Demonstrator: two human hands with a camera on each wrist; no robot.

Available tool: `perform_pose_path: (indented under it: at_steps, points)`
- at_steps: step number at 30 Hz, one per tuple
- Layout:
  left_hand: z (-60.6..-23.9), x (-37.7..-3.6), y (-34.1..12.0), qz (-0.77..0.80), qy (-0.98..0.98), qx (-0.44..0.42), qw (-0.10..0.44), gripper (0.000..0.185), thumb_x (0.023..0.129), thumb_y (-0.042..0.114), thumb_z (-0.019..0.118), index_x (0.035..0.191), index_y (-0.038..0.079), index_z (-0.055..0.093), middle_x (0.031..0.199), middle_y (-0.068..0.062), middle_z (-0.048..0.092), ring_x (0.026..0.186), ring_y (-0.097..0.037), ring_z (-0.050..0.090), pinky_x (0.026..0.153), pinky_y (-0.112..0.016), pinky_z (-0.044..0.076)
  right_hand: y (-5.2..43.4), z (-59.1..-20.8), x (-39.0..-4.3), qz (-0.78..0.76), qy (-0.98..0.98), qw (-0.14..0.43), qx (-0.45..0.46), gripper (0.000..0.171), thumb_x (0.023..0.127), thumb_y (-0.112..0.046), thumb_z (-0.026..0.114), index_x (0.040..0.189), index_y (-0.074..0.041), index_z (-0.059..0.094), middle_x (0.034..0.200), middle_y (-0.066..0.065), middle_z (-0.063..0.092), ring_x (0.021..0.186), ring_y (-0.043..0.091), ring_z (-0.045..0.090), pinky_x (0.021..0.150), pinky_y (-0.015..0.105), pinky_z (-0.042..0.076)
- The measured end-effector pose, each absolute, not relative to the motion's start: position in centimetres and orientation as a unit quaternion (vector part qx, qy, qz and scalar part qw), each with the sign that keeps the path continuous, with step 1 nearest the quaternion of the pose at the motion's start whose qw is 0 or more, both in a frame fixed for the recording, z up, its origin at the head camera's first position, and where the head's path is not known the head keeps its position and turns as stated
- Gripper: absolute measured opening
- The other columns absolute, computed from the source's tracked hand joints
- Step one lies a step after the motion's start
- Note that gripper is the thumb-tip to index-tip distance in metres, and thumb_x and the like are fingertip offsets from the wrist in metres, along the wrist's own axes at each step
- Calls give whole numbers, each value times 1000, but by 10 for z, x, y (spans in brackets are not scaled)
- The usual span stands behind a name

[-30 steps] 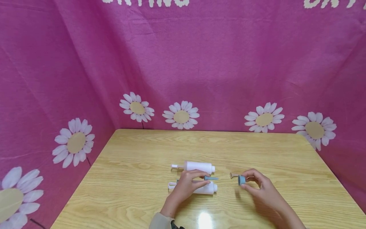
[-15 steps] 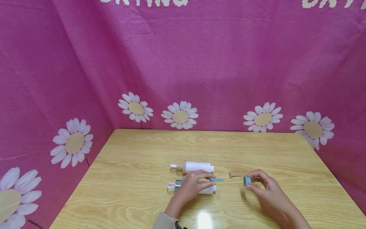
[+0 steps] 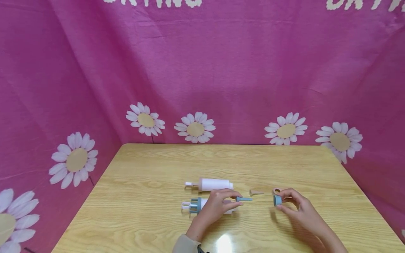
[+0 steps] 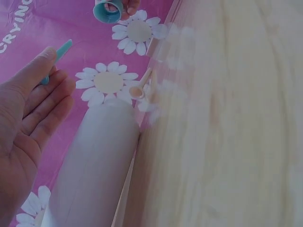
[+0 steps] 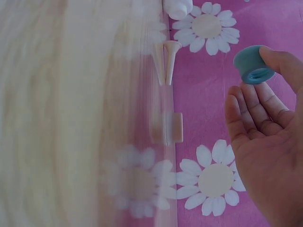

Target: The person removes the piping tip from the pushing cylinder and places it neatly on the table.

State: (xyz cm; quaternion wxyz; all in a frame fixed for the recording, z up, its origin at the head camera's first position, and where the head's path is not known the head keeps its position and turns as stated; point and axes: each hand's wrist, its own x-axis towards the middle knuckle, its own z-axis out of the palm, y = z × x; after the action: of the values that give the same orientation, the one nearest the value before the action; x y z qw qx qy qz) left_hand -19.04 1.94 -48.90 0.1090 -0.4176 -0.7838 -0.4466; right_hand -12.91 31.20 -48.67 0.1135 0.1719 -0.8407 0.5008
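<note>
My left hand (image 3: 216, 203) pinches a thin teal tapered nozzle (image 3: 246, 199) by its wider end, with its tip pointing right. Below that hand lies a white syringe-like tube with a teal collar (image 3: 198, 205) and a looped handle, its barrel partly hidden. To the right, my right hand (image 3: 297, 207) pinches a short teal ring cap (image 3: 277, 200) between thumb and fingers. In the right wrist view the cap (image 5: 254, 64) is held above the table, its hollow opening showing. A gap separates the nozzle from the cap.
A second white tube (image 3: 215, 184) with a beige collar and handle lies behind the left hand. A beige nozzle (image 3: 255, 192) rests between the hands, and a beige ring (image 3: 274, 191) lies just behind the right fingers. Flower-printed pink cloth (image 3: 234, 70) hangs beyond the wooden table (image 3: 152, 168).
Both hands have shifted right, still holding the teal nozzle and ring cap. The near tube's teal collar and the beige ring have come into sight. The head view has turned slightly.
</note>
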Motion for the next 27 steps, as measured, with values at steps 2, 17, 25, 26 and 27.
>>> perform_pose_path:
  at_steps: [2, 17, 25, 26, 27]
  points:
    - [-489, -190, 22, -438, -787, -419, 118, 16, 87, 22, 72, 99, 11, 75, 95, -1, 76, 89, -6, 69, 84, -11, 53, 315, -486, -127, 495, -847, 109, 163, 27, 87, 2, 68, 112, -2, 58, 110, -17, 61, 99, -7, 57, 86, 10, 47]
    - [-489, -187, 44, -440, -783, -423, 121, 17, 86, 20, 74, 99, 10, 75, 95, -2, 77, 90, -9, 70, 81, -13, 55, 337, -487, -115, 468, -865, 125, 127, 25, 87, 1, 69, 110, -1, 59, 103, -19, 60, 94, -9, 56, 82, 8, 47]
    - [-490, -185, 50, -426, -786, -429, 127, 21, 85, 22, 75, 102, 9, 75, 95, -2, 77, 89, -8, 71, 87, -13, 52, 346, -492, -114, 470, -864, 122, 133, 25, 87, 3, 68, 109, 0, 58, 101, -18, 60, 93, -8, 57, 81, 10, 49]
    - [-490, -185, 50, -426, -786, -429, 126, 22, 85, 22, 75, 103, 9, 75, 95, -1, 77, 88, -8, 71, 87, -13, 52, 346, -492, -114, 476, -860, 121, 139, 25, 87, 4, 68, 109, 0, 57, 101, -16, 60, 93, -7, 57, 80, 11, 50]
    - [-490, -185, 50, -425, -787, -430, 126, 22, 85, 22, 74, 103, 10, 75, 95, -1, 77, 88, -7, 70, 87, -12, 51, 347, -493, -114, 479, -857, 122, 145, 25, 86, 5, 68, 109, 0, 57, 100, -15, 60, 92, -6, 58, 80, 12, 51]
